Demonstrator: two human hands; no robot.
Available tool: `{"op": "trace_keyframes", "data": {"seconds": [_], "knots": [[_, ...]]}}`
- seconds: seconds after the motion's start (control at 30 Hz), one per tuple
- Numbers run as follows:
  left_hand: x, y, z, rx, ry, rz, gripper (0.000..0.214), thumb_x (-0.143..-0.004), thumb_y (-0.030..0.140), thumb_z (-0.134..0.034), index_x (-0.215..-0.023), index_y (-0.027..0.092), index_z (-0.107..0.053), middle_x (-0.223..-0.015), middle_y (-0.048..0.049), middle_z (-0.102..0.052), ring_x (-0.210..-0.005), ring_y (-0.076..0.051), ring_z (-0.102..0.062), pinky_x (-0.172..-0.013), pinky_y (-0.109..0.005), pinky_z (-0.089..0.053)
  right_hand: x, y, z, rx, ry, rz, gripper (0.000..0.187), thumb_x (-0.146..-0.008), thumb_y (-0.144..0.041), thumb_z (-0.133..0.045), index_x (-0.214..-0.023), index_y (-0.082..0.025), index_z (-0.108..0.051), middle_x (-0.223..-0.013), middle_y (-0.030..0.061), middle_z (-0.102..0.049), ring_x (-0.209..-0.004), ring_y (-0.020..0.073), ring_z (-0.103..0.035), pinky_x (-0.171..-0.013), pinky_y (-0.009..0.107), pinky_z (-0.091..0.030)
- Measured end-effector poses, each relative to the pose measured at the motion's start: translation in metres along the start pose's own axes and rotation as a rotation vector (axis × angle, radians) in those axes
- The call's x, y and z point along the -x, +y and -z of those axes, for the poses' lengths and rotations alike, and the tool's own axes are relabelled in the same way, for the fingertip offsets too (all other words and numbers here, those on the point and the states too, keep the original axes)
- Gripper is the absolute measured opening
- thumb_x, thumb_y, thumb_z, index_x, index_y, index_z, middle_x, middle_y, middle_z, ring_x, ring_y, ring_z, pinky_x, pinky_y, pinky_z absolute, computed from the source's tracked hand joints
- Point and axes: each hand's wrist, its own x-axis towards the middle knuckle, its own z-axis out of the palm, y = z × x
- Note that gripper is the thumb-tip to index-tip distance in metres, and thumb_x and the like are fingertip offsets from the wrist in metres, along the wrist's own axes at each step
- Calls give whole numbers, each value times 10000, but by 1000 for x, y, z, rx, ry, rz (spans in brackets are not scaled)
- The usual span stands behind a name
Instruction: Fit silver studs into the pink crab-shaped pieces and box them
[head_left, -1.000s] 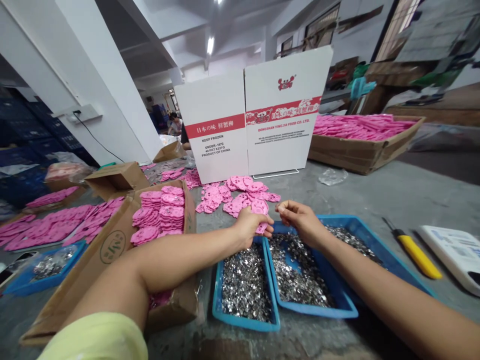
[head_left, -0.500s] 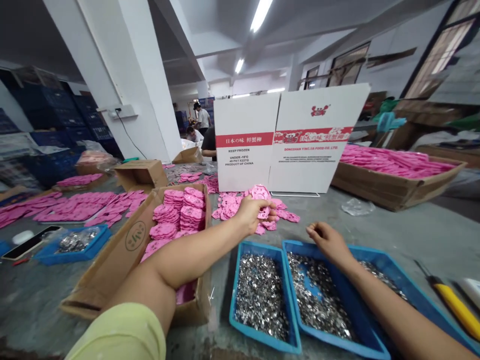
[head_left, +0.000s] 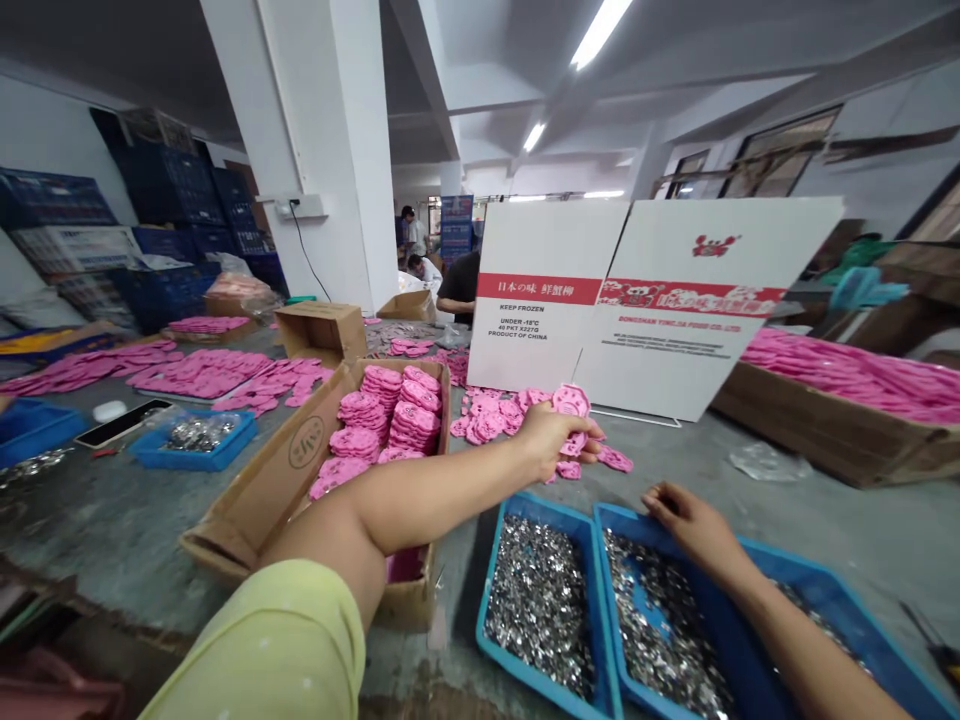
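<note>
My left hand (head_left: 551, 440), reaching out from a yellow-green sleeve, is closed on a pink scalloped piece (head_left: 571, 400) held above the pile of loose pink pieces (head_left: 487, 415). To its right, my right hand (head_left: 690, 520) hovers over the far edge of a blue tray (head_left: 609, 590) of small shiny metal parts (head_left: 667, 640). Its fingers are curled together, and whatever they pinch is too small to make out. Beneath my left forearm stands a cardboard box (head_left: 247, 490) holding stacks of pink pieces (head_left: 416, 410).
Another blue tray (head_left: 491, 570) of metal parts stands left of the middle one. A white printed carton (head_left: 540, 345) stands behind the pile. At right are a large cardboard box (head_left: 810, 430) of pink pieces and a clear plastic bag (head_left: 769, 462). People work in the background.
The view has turned left, so the whole scene sits further right in the picture. My left hand still holds the pink piece; my right hand stays curled over the tray.
</note>
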Motion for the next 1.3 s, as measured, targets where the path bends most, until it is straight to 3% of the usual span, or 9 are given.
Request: {"op": "trace_keyframes", "data": {"seconds": [0.67, 1.3], "knots": [[-1, 0, 1, -3, -22, 19, 272, -840, -17, -589, -590, 82, -633, -510, -53, -594, -467, -111, -574, -477, -221, -466, 3, -10, 3, -15, -11, -58, 424, -627, -682, -439, -639, -271, -543, -622, 51, -649, -645, 236, -588, -684, 370, -434], [-1, -1, 1, -18, -36, 25, 288, -867, -25, -572, -605, 83, -621, -498, -41, -581, -456, -95, -570, -451, -191, -471, 1, -1, 2, -3, -15, 9, 447, -691, -701, -488, -660, -260, -554, -633, 55, -682, -632, 237, -601, -658, 358, -460]]}}
